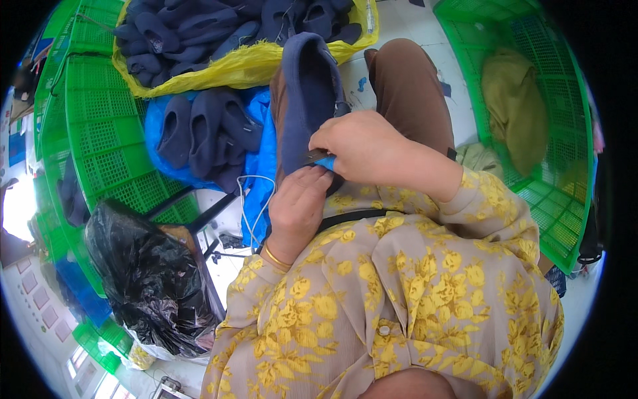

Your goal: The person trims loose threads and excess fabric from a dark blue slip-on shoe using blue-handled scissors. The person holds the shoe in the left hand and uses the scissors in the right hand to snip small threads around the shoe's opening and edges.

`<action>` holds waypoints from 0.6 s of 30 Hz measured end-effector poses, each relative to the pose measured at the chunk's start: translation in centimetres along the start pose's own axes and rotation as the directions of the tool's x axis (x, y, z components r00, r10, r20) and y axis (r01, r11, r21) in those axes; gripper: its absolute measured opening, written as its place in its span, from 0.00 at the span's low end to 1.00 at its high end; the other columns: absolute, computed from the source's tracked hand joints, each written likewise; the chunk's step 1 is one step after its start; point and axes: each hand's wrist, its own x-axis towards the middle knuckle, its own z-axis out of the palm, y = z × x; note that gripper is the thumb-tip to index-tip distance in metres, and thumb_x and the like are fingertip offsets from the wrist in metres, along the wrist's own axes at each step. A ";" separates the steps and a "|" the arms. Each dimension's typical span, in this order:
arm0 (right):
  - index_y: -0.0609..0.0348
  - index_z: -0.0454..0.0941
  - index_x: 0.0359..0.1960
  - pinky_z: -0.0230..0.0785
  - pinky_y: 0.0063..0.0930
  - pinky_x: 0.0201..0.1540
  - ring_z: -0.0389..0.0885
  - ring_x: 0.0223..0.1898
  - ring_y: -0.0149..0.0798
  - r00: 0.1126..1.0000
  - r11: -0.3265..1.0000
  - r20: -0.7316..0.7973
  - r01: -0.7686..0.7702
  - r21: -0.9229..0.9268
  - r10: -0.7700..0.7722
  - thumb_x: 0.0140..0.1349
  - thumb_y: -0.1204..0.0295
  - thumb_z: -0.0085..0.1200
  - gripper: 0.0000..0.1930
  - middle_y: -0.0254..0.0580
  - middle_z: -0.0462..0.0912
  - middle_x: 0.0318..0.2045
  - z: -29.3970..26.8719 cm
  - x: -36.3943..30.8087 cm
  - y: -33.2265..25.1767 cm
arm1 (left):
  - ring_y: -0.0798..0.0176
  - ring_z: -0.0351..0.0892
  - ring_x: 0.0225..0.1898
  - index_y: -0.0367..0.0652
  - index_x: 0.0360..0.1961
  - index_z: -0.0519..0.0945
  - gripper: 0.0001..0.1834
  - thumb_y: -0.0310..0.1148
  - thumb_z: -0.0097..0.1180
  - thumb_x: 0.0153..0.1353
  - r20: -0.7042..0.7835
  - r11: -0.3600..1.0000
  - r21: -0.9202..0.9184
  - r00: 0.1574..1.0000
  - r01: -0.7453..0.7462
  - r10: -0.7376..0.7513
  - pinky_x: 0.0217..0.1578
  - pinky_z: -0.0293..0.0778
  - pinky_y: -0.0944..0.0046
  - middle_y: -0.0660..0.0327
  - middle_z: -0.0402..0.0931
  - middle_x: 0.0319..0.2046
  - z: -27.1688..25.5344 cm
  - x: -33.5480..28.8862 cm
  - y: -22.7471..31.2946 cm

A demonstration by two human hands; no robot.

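Note:
A navy fabric slip-on shoe (302, 100) lies lengthwise over my left thigh, its opening upward and its toe pointing away from me. My left hand (299, 203), a gold bangle at its wrist, grips the near end of the shoe with fingers curled. Over the same end, my right hand (362, 146) is closed on a small dark metal tool with a blue part (325, 161). The tool's tip meets the shoe beside my left fingertips; its exact kind is partly hidden by the fingers.
A yellow sack (219, 76) full of navy shoes stands ahead. Left of my knee, more shoes (203, 130) lie on a blue bag (262, 110). Green crates (109, 133) flank me, the right crate (565, 219) holding olive cloth (515, 110). A black plastic bag (146, 272) sits near-left.

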 end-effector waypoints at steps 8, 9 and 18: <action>0.59 0.82 0.35 0.73 0.42 0.43 0.81 0.42 0.52 0.968 0.998 0.245 -0.057 0.022 0.050 0.52 0.74 0.56 0.09 0.48 0.83 0.36 -1.9 1.0 -0.5 | 0.52 0.82 0.37 0.35 0.35 0.83 0.13 0.14 0.63 0.46 -0.016 1.000 -0.008 1.000 -0.006 0.006 0.39 0.77 0.61 0.53 0.82 0.35 0.1 -0.1 -0.1; 0.59 0.81 0.36 0.72 0.43 0.42 0.81 0.42 0.52 0.977 0.999 0.214 -0.022 0.049 0.011 0.52 0.75 0.55 0.09 0.48 0.82 0.36 -1.8 0.8 -0.4 | 0.52 0.82 0.37 0.35 0.35 0.83 0.12 0.14 0.63 0.46 -0.022 1.000 -0.019 1.000 0.008 -0.008 0.39 0.77 0.61 0.53 0.81 0.35 0.1 0.1 0.0; 0.61 0.76 0.34 0.66 0.37 0.37 0.73 0.34 0.54 0.932 0.884 -0.354 0.225 0.409 -0.074 0.49 0.81 0.52 0.09 0.44 0.71 0.35 4.3 1.3 1.4 | 0.51 0.81 0.36 0.36 0.35 0.83 0.13 0.15 0.63 0.46 -0.030 0.999 -0.014 0.998 0.047 -0.048 0.39 0.76 0.62 0.53 0.81 0.33 0.6 -0.2 -0.9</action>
